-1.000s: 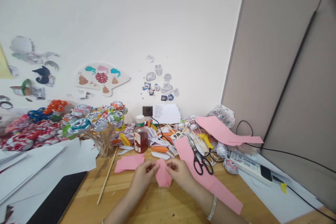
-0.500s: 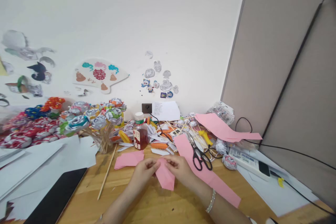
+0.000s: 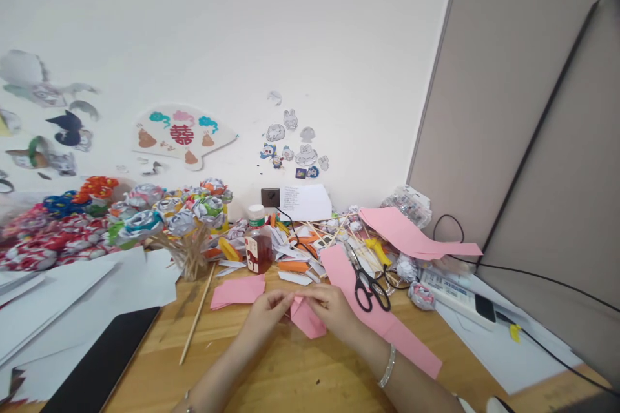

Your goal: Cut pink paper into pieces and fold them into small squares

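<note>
Fingertips of both hands are pinched onto the top edge of a small folded pink paper [image 3: 307, 319], which sits just above the wooden desk [image 3: 290, 374] near its middle. The left hand [image 3: 265, 313] grips the upper left corner between thumb and forefinger, and the right hand [image 3: 333, 311] covers the upper right part, fingers curled down on it. There's a silver bracelet [image 3: 387, 366] on the right wrist.

Right behind the left hand lies a little stack of pink sheets [image 3: 237, 290]. A long pink strip [image 3: 382, 322] runs under the right forearm toward the right, with black scissors [image 3: 368, 284] lying on it. A thin wooden stick [image 3: 196, 319] lies off to the left, next to a black tablet [image 3: 101, 368] and some white paper [image 3: 72, 297].

Further back there's a small bottle of reddish liquid [image 3: 258, 248], a pile of paper scraps and skewers [image 3: 310, 245], and a bunch of paper roses on sticks [image 3: 174, 219]. Stickers and a fan cutout [image 3: 181, 137] are on the wall.
</note>
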Available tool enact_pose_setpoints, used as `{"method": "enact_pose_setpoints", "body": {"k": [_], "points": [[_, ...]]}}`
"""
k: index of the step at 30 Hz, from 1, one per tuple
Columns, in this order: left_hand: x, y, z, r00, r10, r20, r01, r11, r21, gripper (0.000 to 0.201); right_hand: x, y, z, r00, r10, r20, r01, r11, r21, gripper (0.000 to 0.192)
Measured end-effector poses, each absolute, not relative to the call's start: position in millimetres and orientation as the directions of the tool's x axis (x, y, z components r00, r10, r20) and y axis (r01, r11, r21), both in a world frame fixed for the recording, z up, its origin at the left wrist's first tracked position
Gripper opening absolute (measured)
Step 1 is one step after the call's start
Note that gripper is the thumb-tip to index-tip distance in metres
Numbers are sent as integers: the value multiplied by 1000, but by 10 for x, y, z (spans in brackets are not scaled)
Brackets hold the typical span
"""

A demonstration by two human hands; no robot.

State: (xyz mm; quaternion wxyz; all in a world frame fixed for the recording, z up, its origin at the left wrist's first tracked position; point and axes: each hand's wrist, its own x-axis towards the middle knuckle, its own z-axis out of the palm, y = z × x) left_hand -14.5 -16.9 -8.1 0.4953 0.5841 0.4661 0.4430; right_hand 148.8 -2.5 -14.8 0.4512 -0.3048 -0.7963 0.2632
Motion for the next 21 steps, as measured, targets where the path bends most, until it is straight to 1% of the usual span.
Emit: {"method": "enact_pose_setpoints", "body": {"k": [4,9,13,17,21], "points": [[-122,-196,-102,152,983,105,203,-135,970,34,1475,-48,-154,-379,779,499,213,598,-773,24],[-110,-197,-183,134,974,184,324,-218,921,33,1450,-3,-226,-335,867,369,245,459,-854,17],[-108,-191,-203,150,972,182,352,-224,909,32,1453,33,-238,-328,883,335,207,413,-887,15],[-107,-199,-179,164,971,176,374,-226,899,31,1472,49,-224,-357,889,288,128,351,-927,15],[-108,-205,-168,172,971,166,403,-223,887,31,1475,59,-234,-360,889,282,99,337,-936,14]]}}
